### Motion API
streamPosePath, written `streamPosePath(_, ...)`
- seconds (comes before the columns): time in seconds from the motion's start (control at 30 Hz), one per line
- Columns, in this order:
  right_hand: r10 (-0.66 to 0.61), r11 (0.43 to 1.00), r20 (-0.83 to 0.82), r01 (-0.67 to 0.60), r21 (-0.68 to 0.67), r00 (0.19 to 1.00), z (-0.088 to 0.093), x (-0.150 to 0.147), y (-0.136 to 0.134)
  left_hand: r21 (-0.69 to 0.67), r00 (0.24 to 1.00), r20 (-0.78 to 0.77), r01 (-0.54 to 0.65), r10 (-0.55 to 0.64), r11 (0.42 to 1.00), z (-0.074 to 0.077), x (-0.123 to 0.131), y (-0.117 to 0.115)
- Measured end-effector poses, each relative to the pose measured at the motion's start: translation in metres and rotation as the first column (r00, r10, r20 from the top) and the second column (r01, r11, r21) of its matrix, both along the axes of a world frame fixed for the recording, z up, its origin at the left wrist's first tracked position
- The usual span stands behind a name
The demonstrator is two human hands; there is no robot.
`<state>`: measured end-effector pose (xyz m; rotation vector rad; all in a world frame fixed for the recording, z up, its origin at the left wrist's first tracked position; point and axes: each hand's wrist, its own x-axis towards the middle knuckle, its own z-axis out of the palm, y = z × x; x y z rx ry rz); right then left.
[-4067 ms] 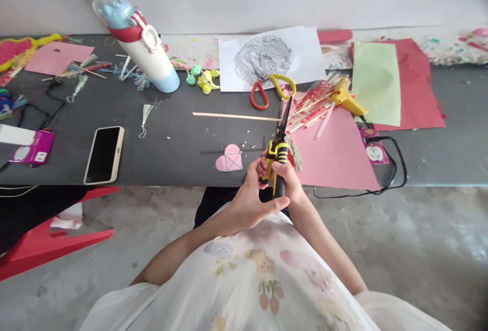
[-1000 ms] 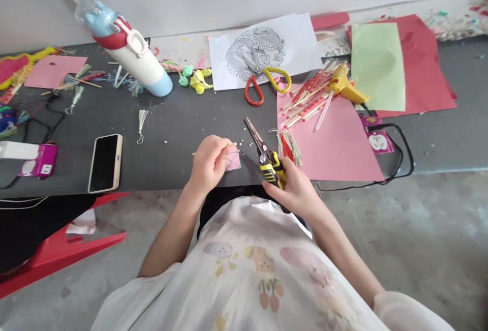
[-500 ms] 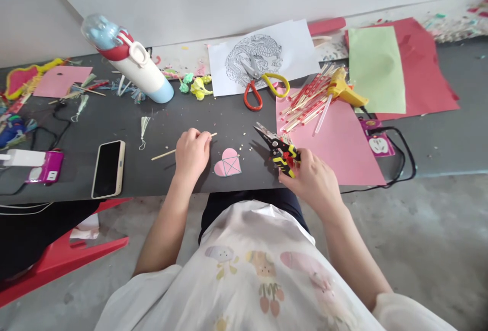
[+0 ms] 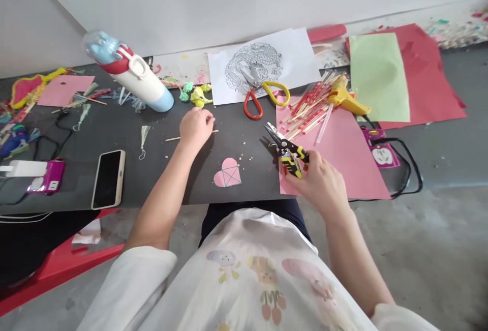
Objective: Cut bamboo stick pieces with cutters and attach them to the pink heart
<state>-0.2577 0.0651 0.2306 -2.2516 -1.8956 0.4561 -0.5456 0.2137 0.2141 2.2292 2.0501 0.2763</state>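
The right hand (image 4: 322,183) has its grip clamped on the yellow and black handles of the cutters (image 4: 287,153). The cutters are low over the table (image 4: 244,138), at the edge of a pink sheet (image 4: 343,148), and their grey blades point away from the grip, to the left and far side. The left hand (image 4: 196,126) has its grip closed on a thin wooden stick (image 4: 172,139), which lies flat on the table. Between the two grips, nearer to the person, lies a pink paper heart (image 4: 227,173) with crossed lines on it.

The table is dark grey and stands against a white wall; the floor (image 4: 438,249) is bare grey concrete. Beyond the right grip lie scissors (image 4: 263,94) with one red and one yellow handle, on a dragon drawing (image 4: 297,51). Right of this grip is a purple card (image 4: 379,150); its print is too small to read.
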Motion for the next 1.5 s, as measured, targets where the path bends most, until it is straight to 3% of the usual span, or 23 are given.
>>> streamPosePath(0.2, 0.003, 1.0, -0.008, -0.003, 0.021, 1.0, -0.003, 0.005, 0.006, -0.019, 0.988, 0.02, -0.153, 0.154, 0.988, -0.007, 0.014, 0.041)
streamPosePath(0.37, -0.001, 0.998, 0.011, 0.0, 0.067, 1.0, -0.005, 0.008, 0.01, -0.047, 0.972, -0.022, -0.235, 0.234, 0.971, -0.012, 0.02, 0.047)
streamPosePath(0.63, -0.016, 1.0, 0.008, 0.016, -0.003, 1.0, -0.004, 0.007, 0.017, -0.027, 0.968, -0.023, -0.251, 0.251, 0.968, -0.013, 0.02, 0.052)
streamPosePath(0.73, -0.018, 1.0, 0.015, 0.018, -0.013, 1.0, -0.004, 0.007, 0.018, 0.037, 0.981, 0.075, -0.179, 0.176, 0.983, -0.004, 0.018, 0.034)
streamPosePath(0.83, -0.021, 1.0, 0.034, 0.022, -0.007, 0.999, -0.005, 0.008, 0.018, 0.133, 0.928, 0.371, -0.026, -0.025, 0.991, 0.008, 0.018, 0.0)
streamPosePath(0.9, -0.029, 0.999, 0.055, 0.029, -0.013, 0.998, -0.005, 0.008, 0.018, 0.167, 0.759, 0.636, 0.047, -0.144, 0.985, 0.014, 0.02, -0.025)
streamPosePath(0.97, -0.03, 0.999, 0.088, 0.033, -0.03, 0.996, -0.005, 0.008, 0.018, 0.179, 0.564, 0.802, 0.086, -0.196, 0.98, 0.019, 0.024, -0.046)
streamPosePath(1.03, -0.022, 0.998, 0.116, 0.029, -0.053, 0.993, -0.005, 0.007, 0.017, 0.196, 0.411, 0.883, 0.114, -0.226, 0.974, 0.023, 0.028, -0.063)
streamPosePath(1.1, -0.011, 0.997, 0.131, 0.02, -0.068, 0.991, -0.005, 0.006, 0.015, 0.215, 0.324, 0.913, 0.132, -0.247, 0.968, 0.027, 0.031, -0.074)
streamPosePath(1.27, -0.007, 0.997, 0.132, 0.016, -0.069, 0.991, -0.004, 0.007, 0.008, 0.271, 0.282, 0.908, 0.168, -0.31, 0.948, 0.035, 0.035, -0.092)
streamPosePath(1.5, -0.016, 0.998, 0.106, 0.023, -0.065, 0.994, -0.003, 0.008, -0.004, 0.39, 0.346, 0.826, 0.219, -0.445, 0.894, 0.042, 0.037, -0.108)
